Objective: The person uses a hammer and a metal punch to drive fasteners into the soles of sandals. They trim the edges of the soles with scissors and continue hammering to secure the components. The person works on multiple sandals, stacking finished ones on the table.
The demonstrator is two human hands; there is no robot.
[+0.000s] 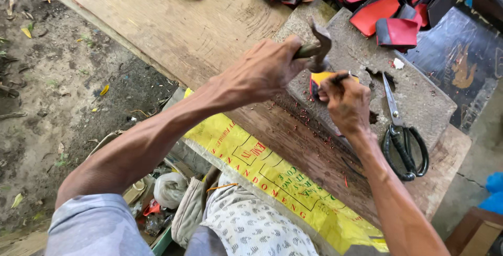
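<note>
Mid-stroke: left hand (264, 70) clenched around hammer (318, 46), right hand (346, 101) fingers pinching yellow-red piece (320, 79) flat on stone slab (419, 96). Beyond slab, red-black pieces (382, 4) piled; scissors (403, 140) on its near edge.

Yellow red-printed sack (272, 175) drapes the bench's near edge.

Left hand (267, 70) and right hand (346, 101), grips clenched

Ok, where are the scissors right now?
In the head view, the scissors lie on the grey stone slab's right side, just right of the right hand, handles toward the person.
</note>
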